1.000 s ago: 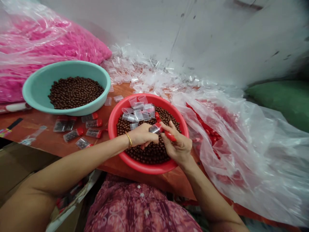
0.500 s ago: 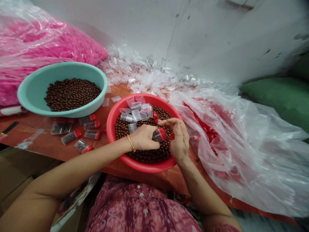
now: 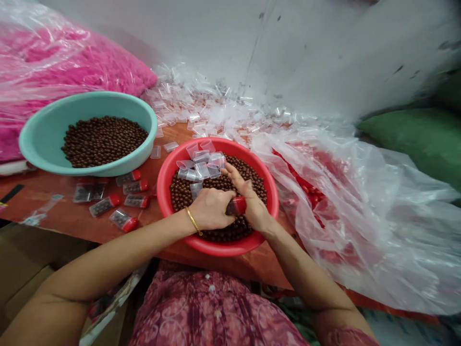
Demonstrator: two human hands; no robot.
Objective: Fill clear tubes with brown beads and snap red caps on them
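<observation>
Over the red basin (image 3: 218,250) of brown balls (image 3: 230,233), my left hand (image 3: 212,208) is closed round a small clear container with a red cap (image 3: 236,206). The palm of my right hand (image 3: 250,197) presses against the capped end, its fingers stretched toward clear empty containers (image 3: 203,166) lying on the balls. Whether the right fingers hold anything is hard to make out. Several filled containers with red caps (image 3: 124,219) lie on the table left of the basin.
A teal basin (image 3: 39,137) with brown balls stands at the left, before a bag of pink pieces (image 3: 90,62). Clear containers (image 3: 216,113) are heaped along the wall. An open plastic bag (image 3: 360,206) with red caps (image 3: 311,192) lies at the right.
My right hand has moved left and inward, its palm now against the red cap. Red caps seen by its fingers earlier are no longer visible. The view has shifted slightly.
</observation>
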